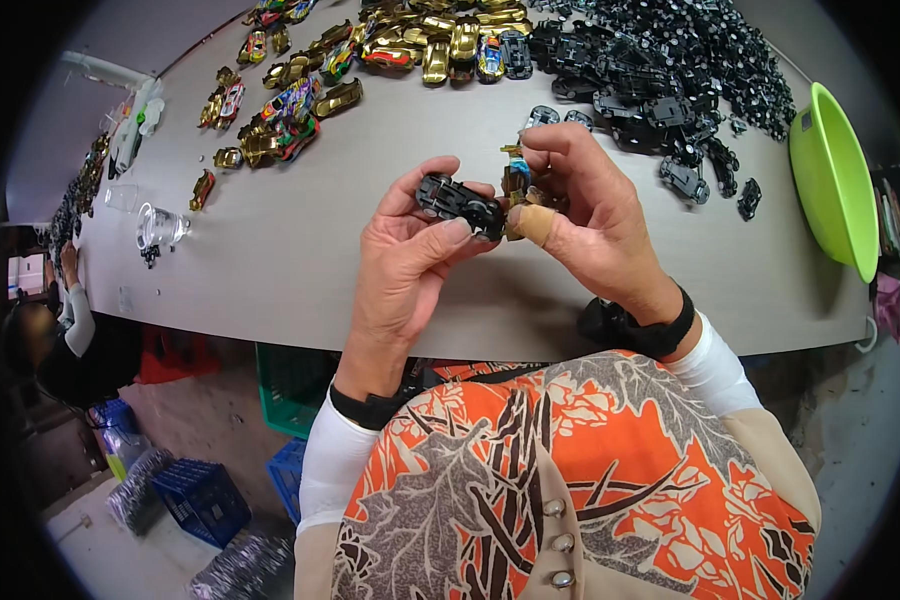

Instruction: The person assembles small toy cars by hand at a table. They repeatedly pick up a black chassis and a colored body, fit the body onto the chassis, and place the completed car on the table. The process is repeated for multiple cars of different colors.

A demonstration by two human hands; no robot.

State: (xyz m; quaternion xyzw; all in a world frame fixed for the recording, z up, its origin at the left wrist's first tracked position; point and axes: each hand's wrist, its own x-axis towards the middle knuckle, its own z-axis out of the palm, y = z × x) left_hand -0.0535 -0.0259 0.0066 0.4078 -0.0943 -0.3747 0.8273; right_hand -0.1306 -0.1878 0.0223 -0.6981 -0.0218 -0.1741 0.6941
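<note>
The left hand [410,250] holds a black toy car base [460,203] above the tabletop [300,240], near its front edge and about midway along it. The grip is closed: thumb on the near side, fingers curled over the far side, pinching the base along its length. Its long axis runs from upper left to lower right, so the lower right end points straight at the right hand [590,215].

The right hand sits just beside it, touching or nearly so, with its grip closed on a small gold and blue toy car body [516,180]. A tan bandage wraps the right thumb [533,224], which presses against the end of the base. The body lies just to the right of the base and slightly farther from the front edge, so the two parts meet at the base's right end.

Toward the far right corner lies a heap of black bases [670,60]; along the far edge, left of that heap, lie finished coloured cars [300,100]. A green bowl [832,180] stands at the right edge.
</note>
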